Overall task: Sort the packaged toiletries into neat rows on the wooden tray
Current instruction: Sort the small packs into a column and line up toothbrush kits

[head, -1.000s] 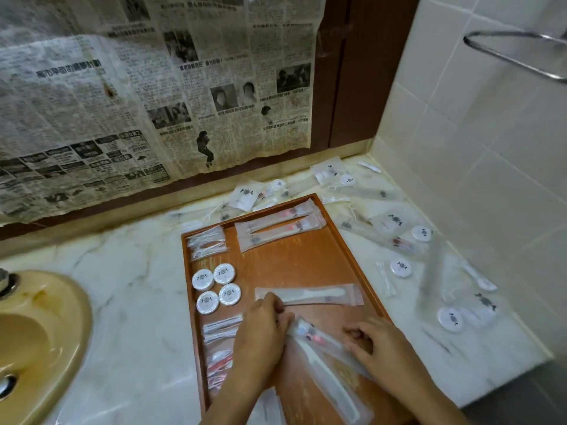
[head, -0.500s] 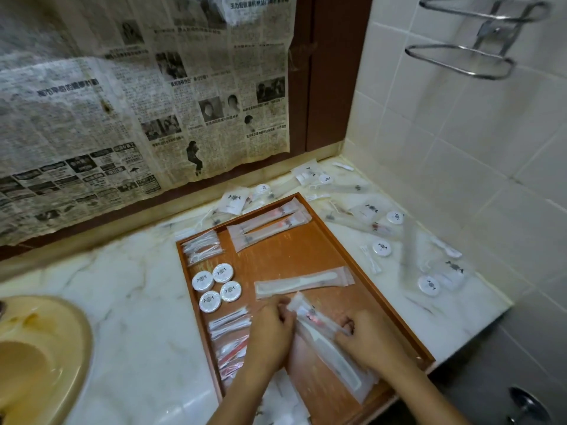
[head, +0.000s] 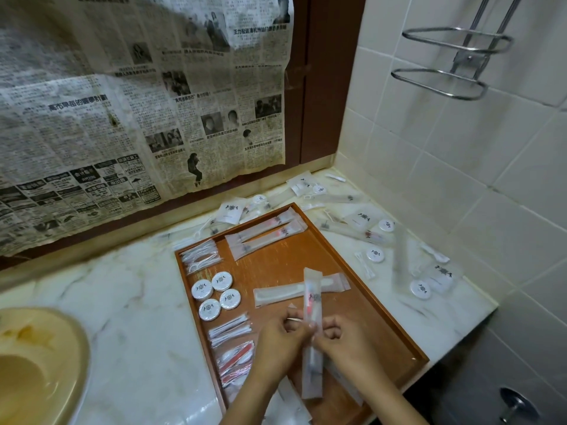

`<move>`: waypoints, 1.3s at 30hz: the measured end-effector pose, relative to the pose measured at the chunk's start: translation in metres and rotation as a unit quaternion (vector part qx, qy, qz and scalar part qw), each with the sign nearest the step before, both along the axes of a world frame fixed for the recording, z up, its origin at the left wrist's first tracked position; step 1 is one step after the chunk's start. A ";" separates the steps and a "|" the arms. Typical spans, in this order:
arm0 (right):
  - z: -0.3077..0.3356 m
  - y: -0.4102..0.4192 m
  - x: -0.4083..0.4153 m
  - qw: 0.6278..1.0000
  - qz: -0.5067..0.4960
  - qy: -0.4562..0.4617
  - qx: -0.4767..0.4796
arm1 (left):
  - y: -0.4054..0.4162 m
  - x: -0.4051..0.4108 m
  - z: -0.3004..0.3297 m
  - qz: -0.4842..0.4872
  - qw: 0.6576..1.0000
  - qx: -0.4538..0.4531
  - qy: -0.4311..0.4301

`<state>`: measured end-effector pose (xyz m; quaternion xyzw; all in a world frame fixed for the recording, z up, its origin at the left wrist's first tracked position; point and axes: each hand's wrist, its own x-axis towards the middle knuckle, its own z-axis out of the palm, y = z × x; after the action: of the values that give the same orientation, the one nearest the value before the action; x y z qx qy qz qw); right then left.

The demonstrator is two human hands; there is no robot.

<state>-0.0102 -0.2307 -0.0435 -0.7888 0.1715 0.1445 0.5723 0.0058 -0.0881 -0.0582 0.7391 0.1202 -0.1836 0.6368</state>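
Toothbrush packet upright over wooden tray, gripped between both hands, left, right.

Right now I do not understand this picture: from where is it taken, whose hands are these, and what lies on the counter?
No machine here: a person wears a camera on the head, looking down at their own hands. The left hand and the right hand together hold one long toothbrush packet above the wooden tray. On the tray lie four round white tins, two toothbrush packets at the far end, a comb packet and bundles of small sachets. More packets lie loose on the marble counter, beside a yellow basin.
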 end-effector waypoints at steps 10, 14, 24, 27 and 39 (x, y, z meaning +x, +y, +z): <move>0.027 -0.021 0.015 0.999 0.010 -0.041 0.026 | 0.034 0.016 0.024 -0.178 0.983 0.036 0.008; 0.037 -0.040 0.038 0.991 0.063 -0.093 -0.068 | 0.044 0.026 0.040 -0.288 0.955 0.078 0.000; 0.047 -0.066 0.057 0.987 0.125 -0.066 -0.073 | 0.053 0.041 0.053 -0.328 0.932 0.146 -0.055; 0.046 -0.072 0.059 0.990 0.106 -0.069 -0.059 | 0.065 0.039 0.050 -0.305 0.941 0.133 -0.056; 0.042 -0.065 0.078 0.992 0.116 -0.053 0.023 | 0.097 0.018 0.029 0.019 0.996 -0.063 0.062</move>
<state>0.0678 -0.2956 -0.0019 -0.7966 0.0451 0.1719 0.5778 0.0238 0.0094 -0.0294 0.6823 0.1620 -0.2239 0.6769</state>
